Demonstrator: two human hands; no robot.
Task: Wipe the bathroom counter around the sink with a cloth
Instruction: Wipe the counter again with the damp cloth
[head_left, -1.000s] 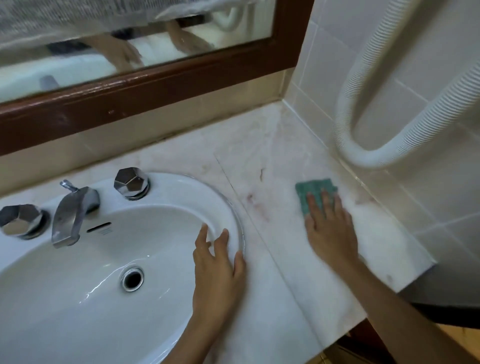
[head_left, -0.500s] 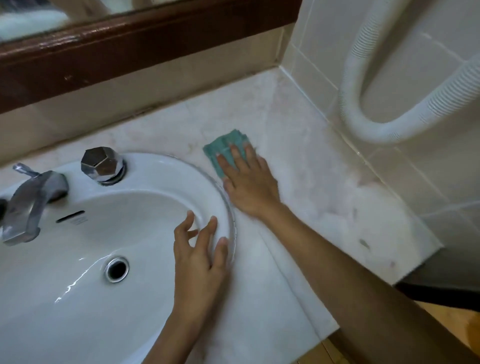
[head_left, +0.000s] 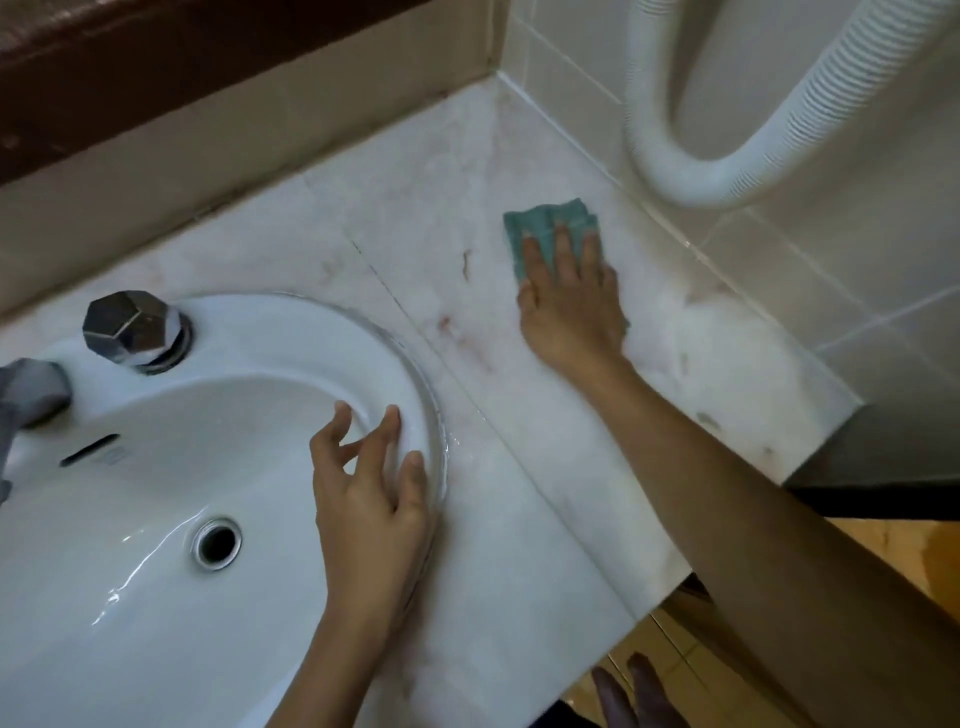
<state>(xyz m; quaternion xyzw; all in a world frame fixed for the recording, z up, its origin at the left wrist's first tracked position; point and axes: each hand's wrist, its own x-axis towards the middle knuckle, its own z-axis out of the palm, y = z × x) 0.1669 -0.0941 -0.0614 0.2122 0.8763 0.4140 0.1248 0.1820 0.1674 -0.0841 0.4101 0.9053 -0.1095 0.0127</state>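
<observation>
Cloth (head_left: 540, 223): teal, folded, lying on the counter (head_left: 519, 519), right of the sink (head_left: 249, 332).
Your right hand (head_left: 571, 306): fingers straight, pressing the cloth down.
Your left hand (head_left: 374, 499): fingers loose, resting on the sink's right rim.

No legible text; only a blurred, unreadable mark (head_left: 113, 458) under the overflow slot (head_left: 89, 450) of the sink (head_left: 270, 338)

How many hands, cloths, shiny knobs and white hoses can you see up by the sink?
Hands: 2, the left hand and the right hand
Green cloth: 1
Shiny knob: 1
White hose: 1
Total: 5
</observation>
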